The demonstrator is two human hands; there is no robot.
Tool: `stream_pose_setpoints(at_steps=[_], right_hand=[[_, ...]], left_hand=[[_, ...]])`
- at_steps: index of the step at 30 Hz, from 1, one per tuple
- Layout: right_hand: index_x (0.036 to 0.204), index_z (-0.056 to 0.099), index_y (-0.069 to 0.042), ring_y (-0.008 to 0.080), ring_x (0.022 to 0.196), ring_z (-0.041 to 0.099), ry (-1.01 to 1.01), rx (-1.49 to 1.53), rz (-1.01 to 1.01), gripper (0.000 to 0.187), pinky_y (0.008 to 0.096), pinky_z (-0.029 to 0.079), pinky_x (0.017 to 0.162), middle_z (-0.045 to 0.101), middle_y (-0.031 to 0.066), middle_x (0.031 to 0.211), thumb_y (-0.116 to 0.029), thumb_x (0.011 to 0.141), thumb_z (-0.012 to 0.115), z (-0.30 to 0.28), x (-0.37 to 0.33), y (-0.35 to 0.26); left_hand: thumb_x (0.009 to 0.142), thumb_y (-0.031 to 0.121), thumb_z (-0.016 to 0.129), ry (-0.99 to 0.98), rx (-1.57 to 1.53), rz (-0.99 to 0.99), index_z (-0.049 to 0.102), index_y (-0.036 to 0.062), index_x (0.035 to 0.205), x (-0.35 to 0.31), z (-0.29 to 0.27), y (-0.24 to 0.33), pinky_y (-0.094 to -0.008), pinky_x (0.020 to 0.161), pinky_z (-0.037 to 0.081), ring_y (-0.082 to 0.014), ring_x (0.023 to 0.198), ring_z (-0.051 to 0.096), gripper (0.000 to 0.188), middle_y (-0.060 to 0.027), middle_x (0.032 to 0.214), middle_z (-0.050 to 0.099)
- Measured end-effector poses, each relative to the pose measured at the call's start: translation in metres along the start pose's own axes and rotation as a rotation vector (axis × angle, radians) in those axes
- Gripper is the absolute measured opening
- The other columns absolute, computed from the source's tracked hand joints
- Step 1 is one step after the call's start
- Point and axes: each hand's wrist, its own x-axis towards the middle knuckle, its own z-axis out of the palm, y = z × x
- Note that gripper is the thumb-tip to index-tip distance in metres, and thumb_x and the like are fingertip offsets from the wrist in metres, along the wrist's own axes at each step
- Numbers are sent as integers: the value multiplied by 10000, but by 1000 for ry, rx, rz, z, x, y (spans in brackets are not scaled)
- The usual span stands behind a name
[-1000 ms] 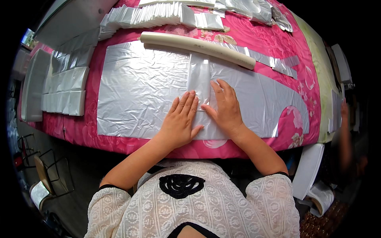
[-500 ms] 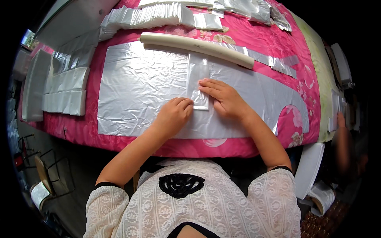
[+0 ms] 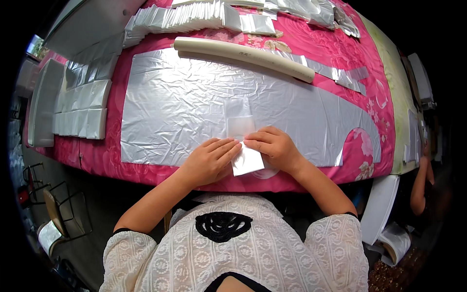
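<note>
I am in what looks like a small packing workshop: rows of folded silvery-white plastic packets (image 3: 82, 95) line my long worktop (image 3: 112, 165), spread with pink flowered cloth (image 3: 340, 48), and another person's bare arm (image 3: 419, 192) shows at the right.

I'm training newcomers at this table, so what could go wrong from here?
The folded strip might crease crookedly if the left hand and right hand press unevenly. It could slide on the wrinkled silver sheet beneath it. The pale tube lying along the sheet's far side might roll if bumped.
</note>
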Motion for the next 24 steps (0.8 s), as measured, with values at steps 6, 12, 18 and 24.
stream_pose_setpoints(at_steps=[6, 12, 18, 24], right_hand=[[856, 664, -7, 235, 670, 604, -118, 300, 610, 190, 313, 465, 616, 638, 87, 705, -171, 796, 590, -14, 21, -1], [745, 634, 34, 101, 539, 580, -363, 476, 1004, 257, 238, 441, 520, 594, 36, 626, -197, 845, 577, -14, 52, 24], [691, 619, -6, 100, 531, 603, -404, 559, 1134, 254, 225, 420, 473, 588, 33, 627, -206, 844, 582, -16, 65, 28], [664, 622, -22, 96, 521, 603, -407, 580, 1173, 249, 229, 417, 461, 605, 56, 563, -194, 837, 570, -14, 67, 30]], left_hand=[[740, 4, 632, 166, -346, -483, 471, 12, 1244, 12, 5, 2, -281, 692, 483, -170, 724, 640, 530, -81, 827, 667], [801, 52, 636, 222, -484, -886, 326, -64, 1328, 40, 0, -11, -228, 583, 470, -104, 603, 598, 622, -94, 719, 651], [778, 89, 639, 193, -668, -1021, 303, -94, 1322, 46, -8, -20, -274, 576, 489, -191, 601, 623, 665, -140, 772, 632], [787, 67, 619, 341, 32, -364, 371, -7, 1309, 39, 4, -13, -359, 795, 475, -285, 994, 548, 582, -187, 1146, 504]])
